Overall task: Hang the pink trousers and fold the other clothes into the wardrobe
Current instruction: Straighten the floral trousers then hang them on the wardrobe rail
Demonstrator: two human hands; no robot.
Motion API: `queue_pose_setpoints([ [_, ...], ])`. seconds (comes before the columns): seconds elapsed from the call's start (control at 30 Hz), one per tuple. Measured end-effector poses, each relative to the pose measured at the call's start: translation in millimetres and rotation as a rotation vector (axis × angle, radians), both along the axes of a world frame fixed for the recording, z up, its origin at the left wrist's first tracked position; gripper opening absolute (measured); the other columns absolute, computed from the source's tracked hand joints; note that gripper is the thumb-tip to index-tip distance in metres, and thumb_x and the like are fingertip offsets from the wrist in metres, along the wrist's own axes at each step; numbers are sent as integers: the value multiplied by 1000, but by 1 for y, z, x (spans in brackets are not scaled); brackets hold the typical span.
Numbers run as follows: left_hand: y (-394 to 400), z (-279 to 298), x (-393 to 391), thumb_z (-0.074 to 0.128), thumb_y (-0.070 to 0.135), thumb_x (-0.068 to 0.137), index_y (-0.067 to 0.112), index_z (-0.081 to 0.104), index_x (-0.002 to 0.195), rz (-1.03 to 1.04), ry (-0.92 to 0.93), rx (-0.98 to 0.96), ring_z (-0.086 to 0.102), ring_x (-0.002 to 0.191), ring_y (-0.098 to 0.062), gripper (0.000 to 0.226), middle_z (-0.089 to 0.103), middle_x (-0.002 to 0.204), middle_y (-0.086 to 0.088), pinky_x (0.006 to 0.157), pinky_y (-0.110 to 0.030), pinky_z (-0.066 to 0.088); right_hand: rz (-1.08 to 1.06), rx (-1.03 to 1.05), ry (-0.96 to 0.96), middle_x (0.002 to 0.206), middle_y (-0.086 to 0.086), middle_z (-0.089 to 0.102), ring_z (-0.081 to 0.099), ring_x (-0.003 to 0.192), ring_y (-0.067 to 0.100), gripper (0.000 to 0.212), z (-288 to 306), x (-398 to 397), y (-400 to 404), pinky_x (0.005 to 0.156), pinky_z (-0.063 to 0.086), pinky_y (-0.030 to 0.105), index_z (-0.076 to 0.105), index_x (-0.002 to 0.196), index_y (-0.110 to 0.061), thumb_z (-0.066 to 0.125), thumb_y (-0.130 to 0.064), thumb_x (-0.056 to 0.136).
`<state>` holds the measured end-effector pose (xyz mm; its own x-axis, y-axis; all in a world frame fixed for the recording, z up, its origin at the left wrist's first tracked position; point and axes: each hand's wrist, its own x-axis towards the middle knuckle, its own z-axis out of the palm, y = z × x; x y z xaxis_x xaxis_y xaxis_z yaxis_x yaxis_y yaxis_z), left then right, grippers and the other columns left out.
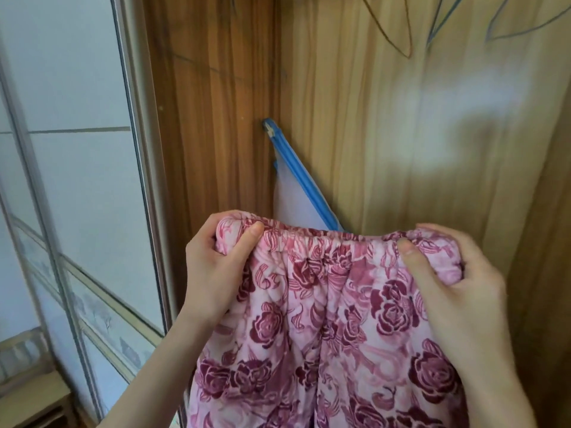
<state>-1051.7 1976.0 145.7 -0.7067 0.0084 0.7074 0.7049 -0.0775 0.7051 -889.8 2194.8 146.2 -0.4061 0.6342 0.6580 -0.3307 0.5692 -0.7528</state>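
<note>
Both our left hand [216, 267] and right hand [457, 291] pinched the pink trousers [327, 329] at the waistband's two ends, before the wardrobe [401, 118]; soft, limp, probably light, best held there.

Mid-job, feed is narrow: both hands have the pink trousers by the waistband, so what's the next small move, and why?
Probably lift the pink trousers toward the blue hanger just behind. The left hand and right hand grip the two ends of the waistband, spread flat and ready to mount; no clip shows.
</note>
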Motion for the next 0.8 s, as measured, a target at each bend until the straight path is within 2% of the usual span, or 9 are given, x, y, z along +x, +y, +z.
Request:
queue_pose_setpoints([
  [0.13,-7,13,-29,76,32,91,23,75,109,-83,37,4,71,100,-5,20,76,103,13,85,-14,54,-66,51,9,101,-25,73,66,97,-11,34,14,-14,-6,79,45,0,71,113,-31,76,-46,83],
  [0.23,-7,25,-44,75,30,92,22,75,110,-146,51,12,71,100,-4,20,75,103,14,85,-14,55,-115,57,37,99,-20,74,67,96,-8,38,29,-19,-12,81,51,7,71,111,-32,74,-52,79],
  [0.33,-1,39,-57,75,31,93,22,74,110,-214,68,37,72,99,-4,20,75,101,14,84,-16,57,-124,74,61,95,-27,74,69,88,-8,21,44,-20,-15,73,50,6,71,102,-33,76,-42,84],
  [0.5,8,63,-73,76,31,93,22,74,106,-332,96,73,73,94,-3,16,76,97,15,77,-14,56,-150,90,57,93,-14,78,74,87,4,13,67,-17,-18,76,59,22,73,103,-27,75,-33,91],
  [0.63,20,82,-79,77,30,92,20,76,103,-401,101,83,73,93,-7,15,77,96,10,81,-20,59,-147,48,21,93,-7,80,76,89,11,13,82,-11,-18,81,59,33,74,103,-24,75,-31,92],
  [0.7,25,91,-81,78,30,91,19,76,101,-431,100,99,74,91,-9,15,78,94,7,81,-22,60,-170,61,-6,93,-8,79,76,88,9,13,90,-9,-17,85,58,36,74,102,-25,76,-32,91],
  [0.8,30,107,-83,80,30,90,18,76,100,-467,96,140,75,88,-9,17,78,92,5,79,-22,60,-298,160,-68,96,-14,77,71,91,0,20,105,-7,-15,88,55,31,73,104,-29,78,-41,88],
])
